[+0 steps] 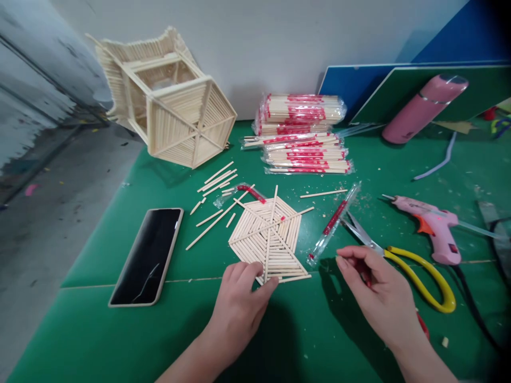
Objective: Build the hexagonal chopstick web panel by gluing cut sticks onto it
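A flat hexagonal panel of thin wooden sticks [247, 234] lies on the green table, with longer sticks crossing at its centre like spokes. My left hand [241, 298] grips the panel's near edge, thumb and fingers closed at its lower corner. A loose-looking stick [295, 279] runs along that edge beside my thumb. To the right, my right hand [379, 292] hovers over the table with thumb and forefinger pinched together. Something red shows under its curled fingers; what it grips, if anything, cannot be made out. Just beyond it lie scissors [423, 276] with yellow handles and a torn clear-and-red wrapper [333, 226].
A larger stick-built hexagonal structure [191, 122] stands back left. Packs of wrapped sticks [303, 133] lie at the back, near a pink bottle [425, 109]. A pink glue gun [433, 223] is at right, a phone [147, 255] at left. Loose sticks [217, 181] lie behind the panel.
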The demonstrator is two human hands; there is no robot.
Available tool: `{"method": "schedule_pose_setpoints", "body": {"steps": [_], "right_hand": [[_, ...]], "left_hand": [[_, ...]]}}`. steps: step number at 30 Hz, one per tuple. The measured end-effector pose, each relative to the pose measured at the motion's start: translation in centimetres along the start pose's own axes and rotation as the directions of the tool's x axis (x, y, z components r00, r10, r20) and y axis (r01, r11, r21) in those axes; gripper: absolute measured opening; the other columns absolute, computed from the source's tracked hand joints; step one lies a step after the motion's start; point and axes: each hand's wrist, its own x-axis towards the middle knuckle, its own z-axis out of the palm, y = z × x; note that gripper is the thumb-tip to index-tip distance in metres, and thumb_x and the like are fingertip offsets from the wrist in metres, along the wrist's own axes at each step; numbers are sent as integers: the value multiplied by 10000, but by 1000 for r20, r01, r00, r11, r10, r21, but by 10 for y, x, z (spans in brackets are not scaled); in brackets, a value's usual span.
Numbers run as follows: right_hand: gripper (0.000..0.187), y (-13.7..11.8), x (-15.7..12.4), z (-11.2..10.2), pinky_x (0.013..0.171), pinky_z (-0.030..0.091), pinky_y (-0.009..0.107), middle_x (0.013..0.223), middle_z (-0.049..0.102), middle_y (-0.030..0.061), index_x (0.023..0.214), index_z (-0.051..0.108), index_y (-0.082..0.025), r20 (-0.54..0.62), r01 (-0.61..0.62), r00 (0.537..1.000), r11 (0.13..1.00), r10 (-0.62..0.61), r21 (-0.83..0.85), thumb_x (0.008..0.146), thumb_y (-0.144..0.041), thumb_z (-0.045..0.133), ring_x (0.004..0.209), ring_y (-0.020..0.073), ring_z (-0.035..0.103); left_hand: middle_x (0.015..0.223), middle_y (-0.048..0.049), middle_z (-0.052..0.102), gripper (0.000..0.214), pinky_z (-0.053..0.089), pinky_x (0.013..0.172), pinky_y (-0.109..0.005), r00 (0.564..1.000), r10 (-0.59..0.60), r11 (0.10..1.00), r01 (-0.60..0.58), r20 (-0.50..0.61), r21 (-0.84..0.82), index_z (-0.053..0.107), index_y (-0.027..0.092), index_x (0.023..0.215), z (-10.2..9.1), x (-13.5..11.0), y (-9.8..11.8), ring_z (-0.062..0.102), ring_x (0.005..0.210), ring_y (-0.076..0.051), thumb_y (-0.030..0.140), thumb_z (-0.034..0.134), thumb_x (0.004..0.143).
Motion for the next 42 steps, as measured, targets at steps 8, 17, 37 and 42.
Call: {"method": "schedule_pose_setpoints", "body": {"steps": [8, 17, 37, 42], "right_hand": [[169, 5, 0, -6, 493, 466, 212, 698, 588, 13, 859, 583, -207, -51, 53, 997, 998, -54, -16, 769, -347, 553, 571, 127, 544], [200, 14, -4, -15, 472, 473, 205, 696, 608, 13, 889, 584, -215, -47, 38, 998, 999, -39, -22, 774, -374, 542, 579, 137, 571], [168, 23, -7, -20, 515, 484, 212, 742, 615, 22, 898, 574, -204, -40, 67, 997, 998, -67, 1, 791, -326, 530, 621, 140, 581], [157, 18, -4, -18, 512, 477, 194, 739, 612, 11, 884, 579, -215, -32, 64, 997, 998, -64, 12, 789, -330, 529, 616, 130, 577]], "left_hand": [[917, -72, 505, 285, 382, 661, -338, 996, 49, 997, -45, -70, 63, 596, 240, 965, 3, -1, -2, 445, 784, -188, 121, 402, 794], [819, -50, 592, 167, 425, 678, -312, 986, 55, 993, -37, -156, 116, 615, 199, 902, -11, 5, 1, 518, 747, -157, 176, 477, 808], [748, -110, 645, 225, 412, 580, -301, 880, -413, 822, 251, 233, 510, 570, 144, 713, -62, 94, -71, 607, 689, -226, 174, 357, 779], [786, -86, 639, 224, 411, 600, -292, 877, -399, 860, 257, 267, 441, 564, 159, 726, -64, 96, -67, 597, 718, -215, 239, 366, 793]]}}
